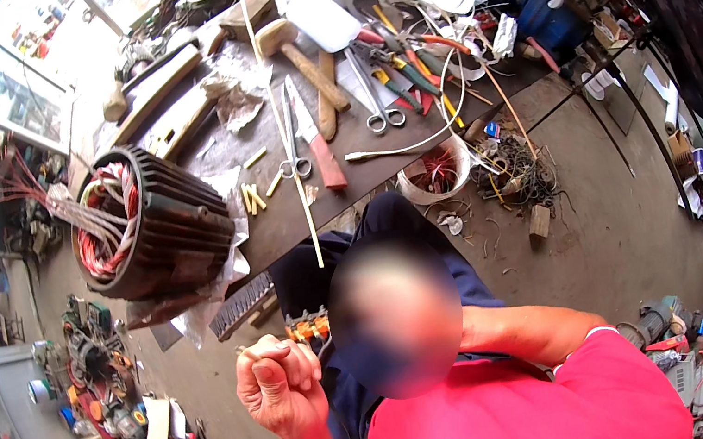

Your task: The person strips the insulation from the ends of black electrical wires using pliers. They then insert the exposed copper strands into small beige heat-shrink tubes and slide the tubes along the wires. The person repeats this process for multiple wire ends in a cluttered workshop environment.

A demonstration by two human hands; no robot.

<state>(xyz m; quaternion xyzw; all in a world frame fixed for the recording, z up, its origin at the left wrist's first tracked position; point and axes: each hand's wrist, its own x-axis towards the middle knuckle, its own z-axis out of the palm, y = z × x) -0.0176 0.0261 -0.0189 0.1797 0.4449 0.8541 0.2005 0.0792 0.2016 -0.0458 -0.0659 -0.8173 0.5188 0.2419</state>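
A: Hands status?

B: Left hand [279,385] sits lower left of centre, fingers curled into a loose fist, pinching a thin pale stick [244,351] at the fingertips. The right forearm runs from lower right toward centre, but the hand itself is hidden behind a blurred patch, so I cannot tell its state.

A: What's near the left hand?

B: A small orange part [307,326] just above it, too small to identify. Dark trousers [390,222] behind.

A: Worktop?

B: Dark worktop [376,145] across the upper middle, cluttered. A motor stator [149,219] with copper windings lies at its left end, tilted on clear plastic sheet. At centre: small scissors [295,165], a red-handled knife [320,150], short pale sticks [253,197] like the pinched one, and 1 long thin rod [311,226] reaching past the near edge. Further up: a wooden mallet [298,52], larger scissors [379,106], pliers and screwdrivers.

A: Floor?

B: Concrete, with a wire tangle [517,171] right of centre and scrap parts lower left.
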